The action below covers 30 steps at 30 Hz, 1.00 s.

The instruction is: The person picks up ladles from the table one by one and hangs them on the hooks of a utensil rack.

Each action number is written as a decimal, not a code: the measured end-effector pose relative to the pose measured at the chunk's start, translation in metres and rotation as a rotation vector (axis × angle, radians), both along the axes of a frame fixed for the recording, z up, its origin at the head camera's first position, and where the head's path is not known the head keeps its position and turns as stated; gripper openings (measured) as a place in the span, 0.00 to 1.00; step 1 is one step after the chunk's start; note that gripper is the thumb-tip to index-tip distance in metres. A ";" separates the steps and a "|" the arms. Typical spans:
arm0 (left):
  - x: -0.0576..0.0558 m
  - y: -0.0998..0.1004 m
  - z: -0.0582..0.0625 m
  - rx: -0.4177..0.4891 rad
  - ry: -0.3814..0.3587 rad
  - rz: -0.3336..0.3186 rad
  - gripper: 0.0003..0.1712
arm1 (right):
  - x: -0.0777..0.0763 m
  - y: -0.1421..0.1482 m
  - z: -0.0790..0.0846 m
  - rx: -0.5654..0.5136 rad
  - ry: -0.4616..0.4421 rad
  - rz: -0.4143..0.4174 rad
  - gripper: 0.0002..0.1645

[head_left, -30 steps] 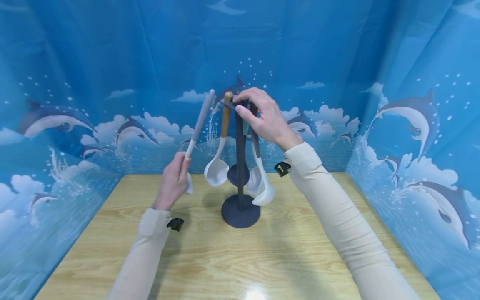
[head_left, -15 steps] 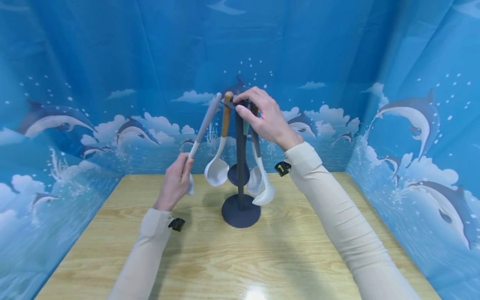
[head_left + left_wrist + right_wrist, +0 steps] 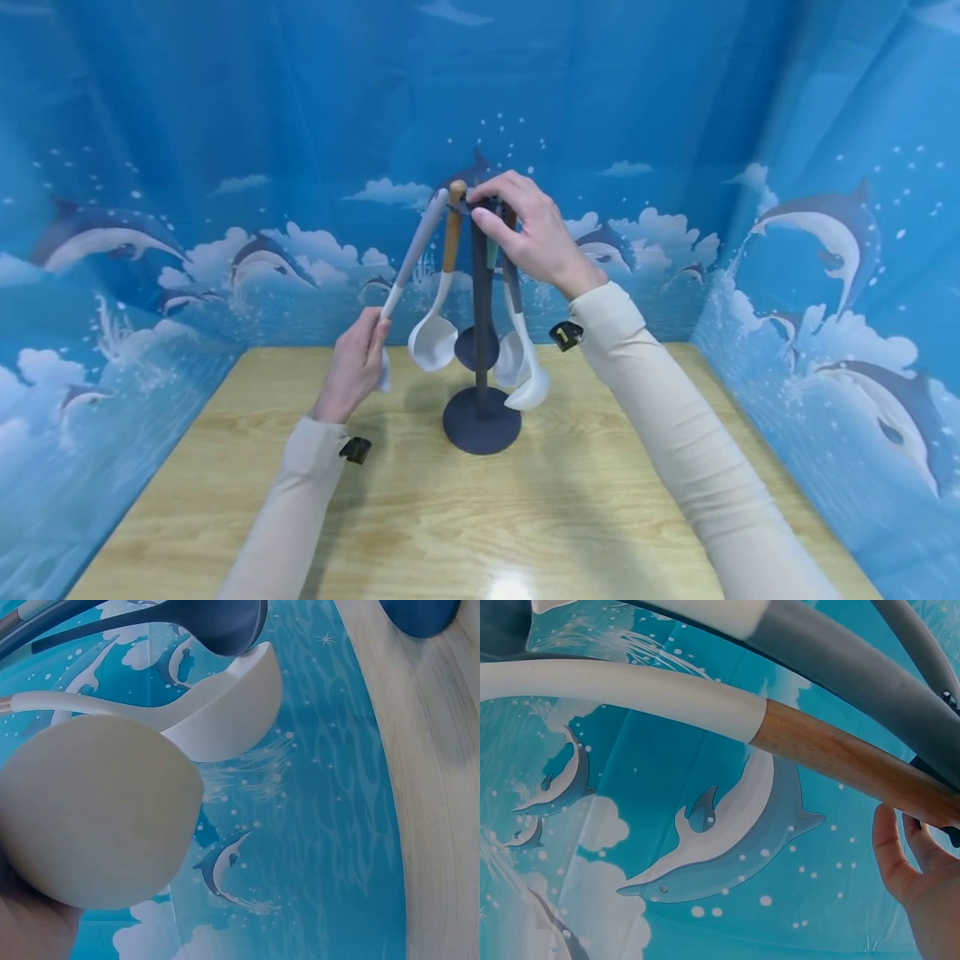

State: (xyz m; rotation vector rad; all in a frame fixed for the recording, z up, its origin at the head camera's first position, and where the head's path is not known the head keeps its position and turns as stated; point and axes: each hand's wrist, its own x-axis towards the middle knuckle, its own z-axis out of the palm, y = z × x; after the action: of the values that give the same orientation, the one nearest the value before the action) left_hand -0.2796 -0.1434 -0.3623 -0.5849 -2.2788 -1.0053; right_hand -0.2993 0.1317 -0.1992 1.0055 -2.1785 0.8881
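Observation:
In the head view my left hand point(image 3: 351, 364) grips the white neck of a grey-handled ladle point(image 3: 421, 237), tilted with its handle end up beside the stand's top. Its pale round bowl point(image 3: 105, 814) fills much of the left wrist view. My right hand point(image 3: 534, 233) holds the top of a dark utensil stand point(image 3: 481, 333) between thumb and fingers. From the stand hang a white ladle with a wooden handle point(image 3: 433, 343), a dark ladle point(image 3: 467, 348), a white utensil point(image 3: 511, 360) and a white ladle with a grey handle point(image 3: 533, 388). The right hand partly hides the hooks.
The stand's round base point(image 3: 482, 431) rests on a wood-grain table point(image 3: 450, 517). A blue curtain point(image 3: 337, 100) with dolphins encloses the table's back and sides. The hanging utensils sit close together around the post.
My left hand has shifted slightly right, bringing the grey handle's end right and a little down, close to the wooden-handled ladle at the stand's top. My right hand stays at the top.

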 end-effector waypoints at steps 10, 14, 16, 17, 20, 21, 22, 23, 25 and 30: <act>-0.006 0.002 -0.004 0.001 0.011 -0.038 0.13 | 0.001 0.001 0.002 0.008 0.007 -0.006 0.19; -0.007 0.003 -0.007 0.006 0.016 -0.037 0.13 | 0.001 0.000 0.002 0.020 0.005 -0.015 0.19; -0.008 0.003 -0.008 0.008 0.015 -0.033 0.13 | 0.001 0.000 0.001 0.021 0.004 -0.017 0.19; -0.009 0.004 -0.009 0.008 0.015 -0.033 0.13 | 0.001 0.000 0.001 0.021 -0.001 -0.020 0.19; -0.011 0.004 -0.013 0.000 0.017 -0.023 0.13 | 0.000 0.000 0.000 0.024 -0.010 -0.028 0.18; -0.012 0.005 -0.014 -0.002 0.021 -0.022 0.13 | 0.000 -0.001 -0.001 0.022 -0.011 -0.029 0.18; -0.013 0.005 -0.015 -0.002 0.028 -0.021 0.13 | -0.001 -0.001 -0.001 0.020 -0.013 -0.031 0.18; -0.013 0.006 -0.016 0.001 0.034 -0.022 0.13 | -0.001 -0.001 -0.001 0.019 -0.015 -0.033 0.18; -0.015 0.008 -0.017 0.010 0.054 -0.019 0.12 | -0.001 -0.001 -0.001 0.014 -0.005 -0.026 0.18; -0.020 0.013 -0.020 0.027 0.099 -0.011 0.10 | 0.000 -0.002 0.000 -0.009 0.018 -0.007 0.18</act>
State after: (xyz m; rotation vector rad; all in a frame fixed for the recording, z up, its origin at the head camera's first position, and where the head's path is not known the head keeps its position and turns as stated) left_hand -0.2994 -0.1304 -0.3824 -0.6234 -2.1740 -0.9889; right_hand -0.2996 0.1293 -0.1994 0.9970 -2.1600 0.8814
